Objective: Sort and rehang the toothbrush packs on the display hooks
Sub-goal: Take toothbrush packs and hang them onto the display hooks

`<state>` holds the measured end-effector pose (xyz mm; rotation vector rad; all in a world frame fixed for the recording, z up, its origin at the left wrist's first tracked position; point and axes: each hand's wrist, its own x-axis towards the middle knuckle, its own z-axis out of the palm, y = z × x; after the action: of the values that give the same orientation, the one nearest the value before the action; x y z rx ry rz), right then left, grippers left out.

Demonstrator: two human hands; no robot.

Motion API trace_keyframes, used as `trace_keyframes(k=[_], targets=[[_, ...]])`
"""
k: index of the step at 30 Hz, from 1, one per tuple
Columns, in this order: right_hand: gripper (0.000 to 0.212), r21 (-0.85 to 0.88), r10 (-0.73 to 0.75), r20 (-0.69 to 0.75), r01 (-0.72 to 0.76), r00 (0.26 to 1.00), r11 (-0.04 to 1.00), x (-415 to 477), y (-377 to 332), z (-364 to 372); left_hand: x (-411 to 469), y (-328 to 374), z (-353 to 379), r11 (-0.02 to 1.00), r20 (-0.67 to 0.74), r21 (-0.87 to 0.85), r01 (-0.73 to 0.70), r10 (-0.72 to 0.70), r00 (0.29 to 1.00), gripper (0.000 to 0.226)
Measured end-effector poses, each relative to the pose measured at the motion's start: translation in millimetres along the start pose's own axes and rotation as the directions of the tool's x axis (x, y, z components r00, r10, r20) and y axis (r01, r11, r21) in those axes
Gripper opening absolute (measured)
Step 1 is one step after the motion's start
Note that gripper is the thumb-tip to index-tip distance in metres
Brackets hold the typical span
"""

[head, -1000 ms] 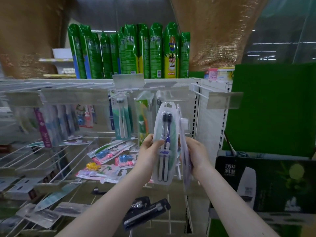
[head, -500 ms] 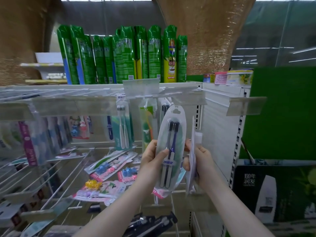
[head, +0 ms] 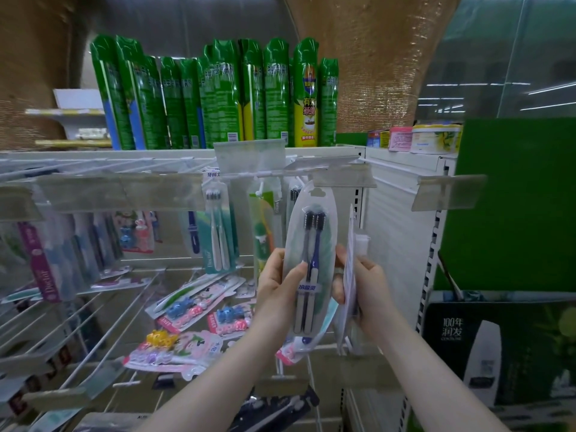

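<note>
Toothbrush pack (head: pixel 311 260), the oval one with two dark-bristled brushes, is in your head view right of centre, just below the top row of hooks (head: pixel 255 175). Around it, green spray cans (head: pixel 218 98) stand on the shelf above. Other packs (head: pixel 216 232) hang from the hooks to its left, and loose children's packs (head: pixel 199 307) lie flat across the lower wire prongs. A clear price-tag holder (head: pixel 343 177) sits just above the pack's top, in front of the hook ends. A dark box (head: pixel 498 344) stands lower right, under a green board (head: pixel 514 198).

The pack stands nearly upright, its long axis vertical with the top leaning slightly right. Its printed face is towards you, bristles up, handles down, and the hang hole is at the top, close under the tag holder.

Your left hand (head: pixel 277 294) grips the pack's lower left edge, thumb across the front and fingers behind. Your right hand (head: pixel 364 291) is curled round a thin second pack (head: pixel 349 269), held upright and edge-on just beside the first. You cannot tell whether its fingertips touch the oval pack.
</note>
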<state>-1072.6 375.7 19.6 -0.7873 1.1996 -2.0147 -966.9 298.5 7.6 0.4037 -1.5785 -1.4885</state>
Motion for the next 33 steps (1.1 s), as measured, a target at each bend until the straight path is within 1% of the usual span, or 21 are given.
trace_keyframes(k=[5, 10, 12, 14, 17, 19, 22, 24, 28, 30, 33], targets=[[0.022, -0.017, 0.010, 0.035, -0.009, 0.999, 1.000, 1.9, -6.9, 1.4, 0.8, -1.8, 2.4, 0.999, -0.035, -0.016, -0.032, 0.031, 0.999, 0.003], [0.020, -0.039, 0.004, 0.044, -0.002, 0.999, 0.999, 4.0, -8.8, 4.0, 5.4, -7.1, 1.6, 0.998, -0.063, -0.058, -0.005, 0.001, 0.998, 0.004], [0.023, -0.042, -0.012, 0.023, 0.013, 1.000, 0.999, 6.8, -7.2, 5.1, 7.8, -9.1, 0.6, 0.998, -0.046, -0.052, -0.021, 0.019, 0.999, 0.007], [0.025, -0.043, -0.027, -0.031, 0.025, 0.999, 0.999, 12.1, -4.4, 5.6, 13.6, -10.9, -0.2, 0.999, -0.035, -0.042, -0.024, 0.023, 0.999, 0.011], [0.021, -0.055, -0.004, -0.124, -0.003, 0.992, 0.998, 20.8, -3.4, 8.7, 31.8, -14.2, -1.3, 1.000, -0.069, -0.004, 0.020, -0.020, 0.997, 0.011], [0.023, -0.079, 0.015, -0.187, -0.030, 0.982, 0.996, 26.2, -1.3, 9.0, 44.6, -17.3, -0.4, 0.999, -0.084, 0.032, 0.039, -0.036, 0.996, 0.011], [0.023, -0.145, -0.013, -0.216, -0.018, 0.976, 0.989, 30.7, 4.9, 10.7, 60.5, -22.7, 4.4, 0.994, -0.130, 0.079, 0.080, -0.070, 0.989, 0.012], [0.024, -0.184, -0.024, -0.237, -0.021, 0.971, 0.983, 30.0, 8.1, 11.1, 68.3, -25.9, 8.0, 0.988, -0.163, 0.099, 0.122, -0.105, 0.981, 0.017], [0.033, -0.211, -0.054, -0.283, -0.007, 0.958, 0.978, 29.3, 12.8, 5.2, 85.8, -32.8, 12.3, 0.973, -0.202, 0.078, 0.217, -0.197, 0.959, 0.028], [0.033, -0.270, -0.087, -0.296, 0.004, 0.951, 0.963, 28.3, 12.6, 3.0, 89.7, -32.6, 12.7, 0.965, -0.225, 0.076, 0.251, -0.228, 0.947, 0.032], [0.032, -0.326, -0.136, -0.305, 0.031, 0.943, 0.945, 26.0, 10.1, 0.7, 89.0, -35.5, 10.7, 0.960, -0.219, 0.077, 0.270, -0.248, 0.944, 0.039]])
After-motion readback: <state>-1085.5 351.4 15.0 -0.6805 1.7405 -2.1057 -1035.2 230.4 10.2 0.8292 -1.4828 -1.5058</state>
